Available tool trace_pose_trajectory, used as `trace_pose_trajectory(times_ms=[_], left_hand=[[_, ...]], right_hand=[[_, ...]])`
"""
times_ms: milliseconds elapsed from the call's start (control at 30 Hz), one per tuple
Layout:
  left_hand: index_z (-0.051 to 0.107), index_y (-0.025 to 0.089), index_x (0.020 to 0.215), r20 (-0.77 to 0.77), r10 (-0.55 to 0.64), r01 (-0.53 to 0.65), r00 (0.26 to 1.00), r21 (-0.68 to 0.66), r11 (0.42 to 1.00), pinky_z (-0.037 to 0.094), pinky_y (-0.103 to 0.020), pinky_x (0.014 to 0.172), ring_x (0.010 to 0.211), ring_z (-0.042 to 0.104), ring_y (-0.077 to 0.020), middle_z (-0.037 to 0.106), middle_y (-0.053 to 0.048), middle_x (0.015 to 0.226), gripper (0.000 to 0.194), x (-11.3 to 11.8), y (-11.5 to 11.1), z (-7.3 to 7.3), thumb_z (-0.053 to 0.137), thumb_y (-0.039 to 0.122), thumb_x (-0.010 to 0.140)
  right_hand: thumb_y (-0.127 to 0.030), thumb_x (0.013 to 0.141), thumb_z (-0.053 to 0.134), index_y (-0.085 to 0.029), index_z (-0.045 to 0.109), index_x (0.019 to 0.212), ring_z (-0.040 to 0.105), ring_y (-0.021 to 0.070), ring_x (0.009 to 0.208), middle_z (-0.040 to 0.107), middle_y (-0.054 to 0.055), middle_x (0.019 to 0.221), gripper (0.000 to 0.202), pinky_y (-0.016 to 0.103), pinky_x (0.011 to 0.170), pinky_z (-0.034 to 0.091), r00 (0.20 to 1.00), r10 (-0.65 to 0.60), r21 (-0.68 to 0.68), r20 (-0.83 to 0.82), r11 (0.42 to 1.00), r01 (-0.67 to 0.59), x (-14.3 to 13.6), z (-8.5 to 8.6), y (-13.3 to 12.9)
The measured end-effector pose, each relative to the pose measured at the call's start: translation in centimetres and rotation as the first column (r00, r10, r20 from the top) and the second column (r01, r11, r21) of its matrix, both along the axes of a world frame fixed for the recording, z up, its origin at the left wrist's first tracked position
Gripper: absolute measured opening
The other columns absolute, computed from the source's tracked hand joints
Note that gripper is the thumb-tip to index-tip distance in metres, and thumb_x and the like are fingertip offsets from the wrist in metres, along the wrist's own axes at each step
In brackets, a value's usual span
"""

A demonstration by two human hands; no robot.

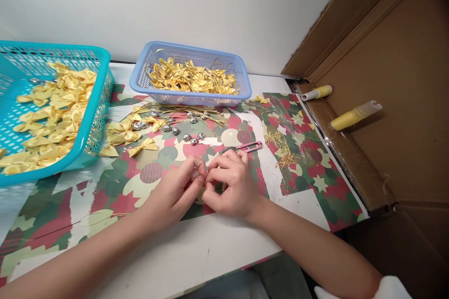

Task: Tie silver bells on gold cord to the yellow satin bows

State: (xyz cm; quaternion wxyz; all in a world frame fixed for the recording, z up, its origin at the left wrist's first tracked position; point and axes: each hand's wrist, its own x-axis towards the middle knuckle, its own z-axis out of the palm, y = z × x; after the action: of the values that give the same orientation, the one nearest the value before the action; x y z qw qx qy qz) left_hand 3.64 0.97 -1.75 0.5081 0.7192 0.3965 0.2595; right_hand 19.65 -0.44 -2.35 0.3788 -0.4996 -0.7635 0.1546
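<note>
Over the middle of the patterned table covering (133, 187), my left hand (180, 189) and my right hand (229, 182) meet at the fingertips. Both are closed in a pinch; whatever lies between the fingers is too small to make out. Just beyond my right hand lies a pink tool (253, 146), partly hidden by its fingers. Silver bells (194, 141) are scattered beyond my hands. Loose yellow bows (143, 147) lie to the left of the bells, with long gold wires (182, 108) behind them.
A turquoise basket (101, 98) of yellow bows stands at the left. Near the wall is a blue basket (191, 99) with bows and curled gold wires. Short gold clippings (286, 149) lie at right, beside a cardboard box (393, 103) with two yellow-wrapped tubes (356, 116) sticking out.
</note>
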Motion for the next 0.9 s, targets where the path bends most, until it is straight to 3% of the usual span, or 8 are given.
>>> trace_pose_trajectory(times_ms=[200, 367, 500, 667, 800, 900], left_hand=[[0.04, 0.021, 0.085, -0.001, 0.022, -0.022, 1.0, -0.027, 0.999, 0.029, -0.02, 0.047, 0.05, 0.034, -0.0089, 0.038, 0.008, 0.059, 0.011, 0.0, 0.0, 0.0, 0.035, 0.024, 0.094], [0.039, 0.022, 0.087, 0.023, 0.031, -0.03, 0.999, -0.07, 0.997, 0.029, -0.02, 0.047, 0.051, 0.033, -0.0094, 0.039, 0.007, 0.061, 0.012, -0.1, -0.1, 0.1, 0.032, 0.027, 0.096], [0.038, 0.023, 0.087, 0.036, 0.016, -0.012, 0.999, -0.106, 0.994, 0.028, -0.02, 0.046, 0.049, 0.033, -0.0092, 0.036, 0.008, 0.058, 0.013, -0.1, -0.2, -0.1, 0.031, 0.029, 0.097], [0.036, 0.023, 0.086, -0.001, 0.0, 0.0, 1.0, -0.064, 0.998, 0.024, -0.019, 0.046, 0.049, 0.028, -0.0089, 0.033, 0.01, 0.057, 0.008, -0.2, -0.1, -0.5, 0.034, 0.023, 0.094], [0.034, 0.024, 0.085, -0.022, 0.039, -0.04, 0.999, -0.055, 0.998, 0.023, -0.019, 0.046, 0.049, 0.027, -0.0087, 0.031, 0.01, 0.057, 0.009, -0.5, -0.1, -0.8, 0.035, 0.019, 0.092], [0.033, 0.024, 0.084, 0.007, 0.061, -0.06, 0.998, -0.096, 0.994, 0.024, -0.019, 0.046, 0.048, 0.03, -0.0084, 0.031, 0.01, 0.058, 0.01, -0.7, -0.1, -1.0, 0.034, 0.02, 0.093]], right_hand=[[-0.024, 0.067, 0.055, -0.017, 0.048, 0.06, 0.045, 0.0136, 0.072, 0.061, -0.004, 0.068, 0.012, 0.034, 0.073, 0.022, 0.999, 0.016, -0.126, 0.044, 0.992, -0.01, 0.1, 0.8, -0.1], [-0.031, 0.069, 0.057, -0.017, 0.046, 0.063, 0.046, 0.0143, 0.074, 0.06, -0.003, 0.068, 0.019, 0.034, 0.073, 0.023, 0.991, 0.053, -0.2, 0.123, 0.979, -0.027, 0.1, 0.9, -0.3], [-0.022, 0.074, 0.05, -0.017, 0.047, 0.059, 0.046, 0.0139, 0.073, 0.063, -0.003, 0.067, 0.016, 0.036, 0.075, 0.023, 0.996, 0.035, -0.139, 0.084, 0.99, -0.023, -0.1, 0.4, -0.2], [-0.019, 0.07, 0.05, -0.018, 0.048, 0.053, 0.046, 0.0148, 0.07, 0.061, -0.004, 0.058, 0.017, 0.037, 0.074, 0.023, 0.999, 0.009, -0.043, 0.047, 0.999, -0.007, 0.2, 0.3, -0.1], [-0.016, 0.064, 0.048, -0.018, 0.042, 0.049, 0.045, 0.0151, 0.064, 0.057, -0.004, 0.052, 0.016, 0.038, 0.075, 0.025, 1.0, -0.014, 0.042, 0.023, 0.999, 0.013, 2.8, 1.8, 0.3], [-0.017, 0.067, 0.046, -0.02, 0.04, 0.05, 0.047, 0.0167, 0.063, 0.055, -0.002, 0.053, 0.018, 0.039, 0.074, 0.029, 0.995, -0.094, 0.045, -0.027, 0.994, 0.095, 5.2, 3.3, 0.7]])
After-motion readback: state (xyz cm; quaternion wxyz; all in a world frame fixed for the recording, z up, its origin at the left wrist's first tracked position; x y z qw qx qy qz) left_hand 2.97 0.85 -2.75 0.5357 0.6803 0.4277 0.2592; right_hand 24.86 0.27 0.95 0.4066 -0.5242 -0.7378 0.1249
